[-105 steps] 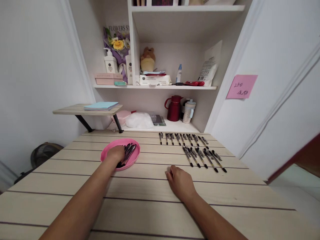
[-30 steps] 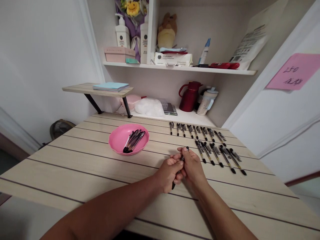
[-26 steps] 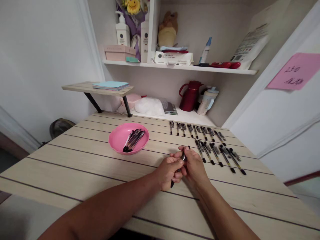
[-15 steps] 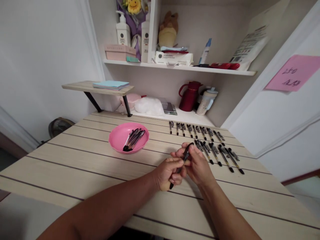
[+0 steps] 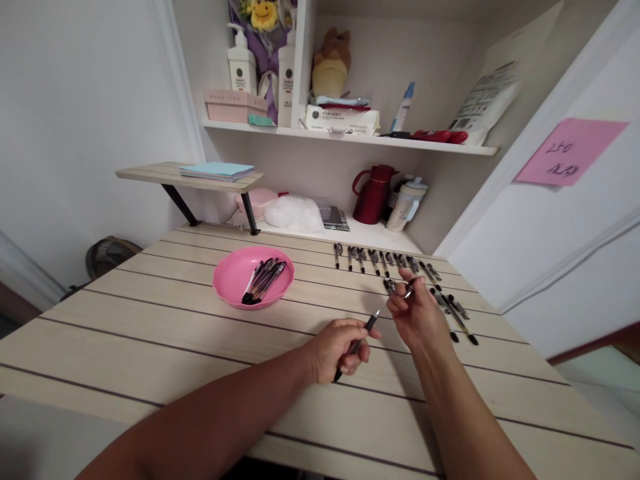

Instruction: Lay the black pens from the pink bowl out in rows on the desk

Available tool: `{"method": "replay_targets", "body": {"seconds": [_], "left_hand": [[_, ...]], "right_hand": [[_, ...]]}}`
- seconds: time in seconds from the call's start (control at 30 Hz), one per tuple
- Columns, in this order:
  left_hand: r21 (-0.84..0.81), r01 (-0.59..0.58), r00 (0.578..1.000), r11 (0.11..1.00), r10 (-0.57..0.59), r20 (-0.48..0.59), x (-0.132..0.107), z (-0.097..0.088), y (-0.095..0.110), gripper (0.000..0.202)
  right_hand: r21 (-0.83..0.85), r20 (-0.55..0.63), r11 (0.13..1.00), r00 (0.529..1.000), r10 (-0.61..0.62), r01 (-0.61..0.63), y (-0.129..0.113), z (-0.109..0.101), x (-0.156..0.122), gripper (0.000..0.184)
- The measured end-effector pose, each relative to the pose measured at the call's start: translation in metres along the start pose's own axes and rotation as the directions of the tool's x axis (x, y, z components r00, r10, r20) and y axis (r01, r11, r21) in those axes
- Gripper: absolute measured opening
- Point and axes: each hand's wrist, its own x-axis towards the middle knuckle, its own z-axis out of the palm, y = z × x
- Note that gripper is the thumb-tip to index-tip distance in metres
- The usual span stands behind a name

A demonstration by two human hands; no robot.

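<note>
My left hand (image 5: 334, 347) is closed round a black pen (image 5: 371, 325) whose bare tip points up and to the right, just above the wooden table (image 5: 150, 320). My right hand (image 5: 419, 313) is a little further right, pinching the pen's cap (image 5: 409, 292) between thumb and fingers over the near row of pens (image 5: 453, 308). A far row of caps (image 5: 385, 260) lies behind it. The pink bowl (image 5: 231, 272) to the left holds several more black pens (image 5: 263, 279).
Behind the table a low ledge carries a red jug (image 5: 371, 195), a cup (image 5: 405, 203) and a white bundle (image 5: 293, 214). A small raised shelf (image 5: 187, 175) with a blue notebook stands at back left. A pink note (image 5: 567, 152) hangs on the right wall.
My left hand took a pen from the bowl and brought it to the right hand. The hands then pulled apart, the cap going right with my right hand.
</note>
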Motion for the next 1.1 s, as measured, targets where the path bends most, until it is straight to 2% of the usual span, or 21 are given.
{"method": "replay_targets", "body": {"seconds": [0.1,0.17,0.27,0.33,0.37,0.4,0.47,0.5,0.53,0.57,0.6,0.7,0.87,1.0,1.1], "left_hand": [[0.003,0.002,1.0,1.0,-0.002,-0.006,0.001,-0.001,0.0,0.026],[0.003,0.007,1.0,1.0,-0.007,0.008,0.003,-0.002,0.0,0.026],[-0.005,0.003,1.0,1.0,-0.003,0.019,0.005,-0.004,0.0,0.027],[-0.013,0.0,1.0,1.0,0.0,0.016,0.007,-0.005,0.001,0.027],[-0.017,0.003,1.0,1.0,-0.003,0.017,0.007,-0.005,0.001,0.028],[-0.02,0.01,1.0,1.0,-0.01,0.018,0.008,-0.005,0.002,0.028],[-0.019,0.024,0.999,1.0,-0.024,0.022,0.008,-0.005,0.003,0.029],[-0.017,0.03,0.999,0.999,-0.03,0.022,0.008,-0.004,0.004,0.029],[-0.013,0.035,0.999,0.999,-0.035,0.022,0.008,-0.004,0.004,0.03],[-0.011,0.038,0.999,0.999,-0.038,0.021,0.008,-0.004,0.005,0.03],[-0.008,0.04,0.999,0.999,-0.04,0.02,0.007,-0.003,0.005,0.031],[-0.007,0.046,0.999,0.999,-0.046,0.023,0.007,-0.003,0.006,0.032],[-0.017,0.068,0.998,0.998,-0.068,0.018,0.007,-0.004,0.008,0.032],[-0.029,0.067,0.998,0.997,-0.067,0.005,0.007,-0.004,0.008,0.033],[-0.038,0.052,0.998,0.998,-0.052,0.022,0.008,-0.005,0.007,0.031]], "right_hand": [[-0.209,-0.165,0.974,0.985,0.056,-0.091,-0.01,-0.015,0.021,0.023],[-0.377,-0.235,0.915,0.97,0.056,-0.144,-0.018,-0.022,0.034,0.015],[-0.667,-0.233,0.731,0.972,-0.018,-0.146,-0.026,-0.024,0.05,0.005],[-0.789,-0.195,0.599,0.98,-0.032,-0.137,-0.026,-0.022,0.058,0.006],[-0.855,-0.165,0.504,0.986,-0.037,-0.124,-0.024,-0.02,0.06,0.008],[-0.924,-0.128,0.369,0.99,-0.051,-0.1,-0.021,-0.019,0.062,0.009],[-0.999,-0.03,-0.024,0.996,-0.079,-0.032,-0.012,-0.016,0.065,0.007],[-0.976,0.018,-0.217,0.997,-0.08,0.001,-0.006,-0.014,0.066,0.009],[-0.93,0.053,-0.366,0.996,-0.072,0.023,0.0,-0.014,0.067,0.013],[-0.891,0.069,-0.453,0.996,-0.062,0.033,0.005,-0.013,0.067,0.017],[-0.862,0.076,-0.505,0.996,-0.047,0.042,0.011,-0.013,0.068,0.02],[-0.828,0.081,-0.559,0.996,-0.033,0.049,0.024,-0.015,0.069,0.023],[-0.824,0.095,-0.564,0.995,-0.03,0.061,0.03,-0.014,0.07,0.024],[-0.846,0.116,-0.528,0.993,-0.033,0.082,0.014,-0.016,0.067,0.024],[-0.885,0.116,-0.462,0.988,-0.104,0.055,-0.008,-0.024,0.063,0.026]]}}
